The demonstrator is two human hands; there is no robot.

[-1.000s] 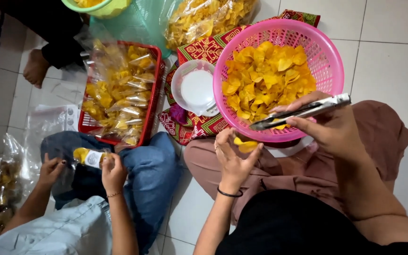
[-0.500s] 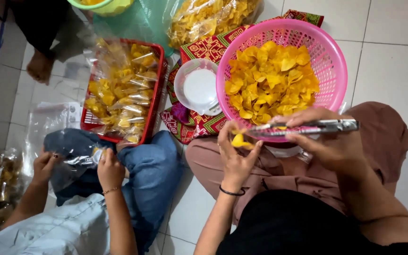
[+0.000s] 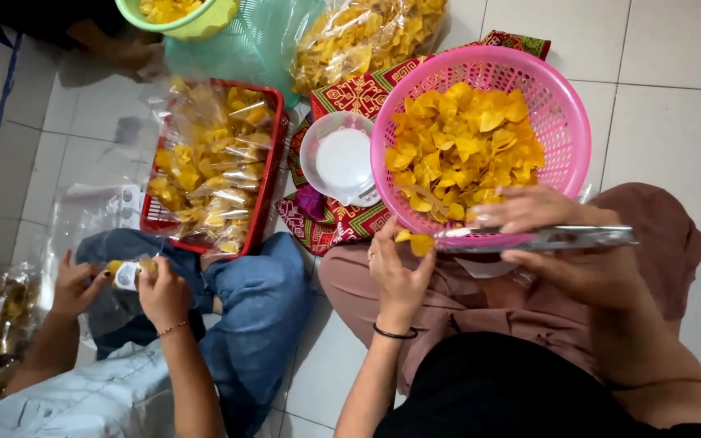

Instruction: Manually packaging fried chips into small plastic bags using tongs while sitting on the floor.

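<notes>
A pink plastic basket [image 3: 565, 122] heaped with yellow chips [image 3: 464, 142] rests against my lap. My right hand [image 3: 569, 243] is shut on metal tongs [image 3: 565, 238], held level just over the basket's near rim. My left hand [image 3: 399, 280], with a black band at the wrist, is raised below the rim and pinches a couple of yellow chips [image 3: 415, 242] between its fingertips. A bit of clear plastic [image 3: 484, 268] shows between my two hands.
A co-worker in jeans [image 3: 261, 308] sits at my left, both hands [image 3: 160, 292] on a small chip packet. A red tray [image 3: 273, 174] holds several filled packets. A white bowl [image 3: 342, 158] sits on patterned cloth. A big bag of chips [image 3: 367, 36] and a green bowl [image 3: 196, 24] stand further off.
My right hand has drawn the tongs back from over the chips to the basket's near rim and levelled them. My left hand stays by the rim with chips. The co-worker keeps handling a packet.
</notes>
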